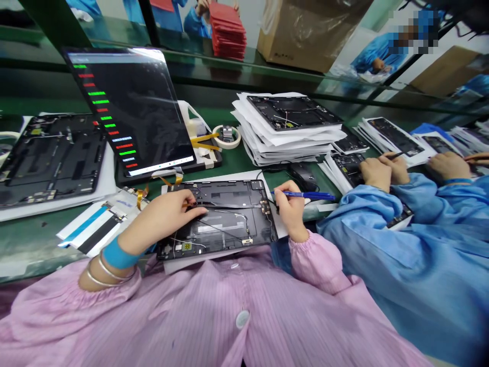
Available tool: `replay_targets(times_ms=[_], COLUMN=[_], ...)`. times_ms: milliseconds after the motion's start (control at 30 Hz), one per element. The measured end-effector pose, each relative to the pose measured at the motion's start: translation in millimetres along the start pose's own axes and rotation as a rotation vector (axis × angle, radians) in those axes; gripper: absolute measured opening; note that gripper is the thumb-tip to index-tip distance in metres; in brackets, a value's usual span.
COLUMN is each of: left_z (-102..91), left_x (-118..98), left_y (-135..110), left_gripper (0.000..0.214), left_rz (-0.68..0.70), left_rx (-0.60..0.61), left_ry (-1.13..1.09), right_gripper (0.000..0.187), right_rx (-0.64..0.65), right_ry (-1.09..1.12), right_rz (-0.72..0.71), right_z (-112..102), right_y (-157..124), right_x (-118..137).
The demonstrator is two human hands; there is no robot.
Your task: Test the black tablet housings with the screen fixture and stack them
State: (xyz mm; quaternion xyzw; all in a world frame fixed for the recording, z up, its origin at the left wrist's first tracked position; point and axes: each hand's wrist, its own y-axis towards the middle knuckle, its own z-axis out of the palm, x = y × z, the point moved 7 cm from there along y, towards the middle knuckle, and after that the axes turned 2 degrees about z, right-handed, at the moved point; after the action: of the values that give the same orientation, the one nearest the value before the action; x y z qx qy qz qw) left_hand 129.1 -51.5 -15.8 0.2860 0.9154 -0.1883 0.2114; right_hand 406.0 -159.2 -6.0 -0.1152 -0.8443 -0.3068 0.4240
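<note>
- Laptop chassis [221, 218]: lies flat in front of you on white paper [181, 264]; take it as the clock centre, 12 pointing away from you.
- Your left hand [173, 206], 10 o'clock: thumb and finger come close together at the dark flat cable [229, 206]; whether they pinch it cannot be told.
- Your right hand [291, 206], 3 o'clock: fingers are closed around a blue pen-shaped tool [311, 195], its tip near the chassis edge.
- Step in hand: apparently positioning or checking the cable across the chassis.
- Next move: would likely call for a steady left hand and light, controlled tool contact, clear of the thin wires.
- Surroundings: mouse [303, 176] at 2 o'clock, paper-layered chassis stack [286, 135] at 1, tape roll [237, 138] at 12, lit screen [133, 117] at 11.
</note>
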Motion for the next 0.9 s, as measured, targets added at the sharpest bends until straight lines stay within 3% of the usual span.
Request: replay_targets(times_ms=[67, 167, 300, 400, 567, 767, 900], left_z=[-1.8, -4.2, -6.5, -8.0, -7.3, -10.8, -12.3], left_x=[1.6, 4.1, 4.7, 4.2, 5.1, 3.4, 0.9], left_y=[2.1, 5.6, 7.9, 7.7, 5.3, 5.2, 5.7], left_gripper=[0.042, 0.037, 0.034, 0.032, 0.029, 0.027, 0.028], left_rz=[0.04, 0.075, 0.068, 0.088, 0.151, 0.202, 0.219], left_rx=[0.036, 0.077, 0.079, 0.049, 0.073, 0.066, 0.047], left_ry=[-0.109, -0.271, -0.417, -0.458, -0.467, -0.458, -0.472], right_gripper=[0.012, 0.007, 0.011, 0.011, 0.015, 0.013, 0.017], right_rx=[-0.037, 0.118, 0.4, 0.52, 0.572, 0.666, 0.626], right_ry=[-0.013, -0.185, -0.628, -0.804, -0.783, -0.605, -0.514], right_rz=[-0.054, -0.128, -0.179, -0.198, -0.204, -0.313, -0.368], right_z=[-6.6, 6.8, 55.2, 95.3, 129.6, 128.2, 128.5], right_y=[1.3, 12.5, 39.9, 63.4, 78.5, 52.1, 45.5], right_x=[12.7, 39.8, 64.1, 66.8, 58.0, 52.7, 46.2])
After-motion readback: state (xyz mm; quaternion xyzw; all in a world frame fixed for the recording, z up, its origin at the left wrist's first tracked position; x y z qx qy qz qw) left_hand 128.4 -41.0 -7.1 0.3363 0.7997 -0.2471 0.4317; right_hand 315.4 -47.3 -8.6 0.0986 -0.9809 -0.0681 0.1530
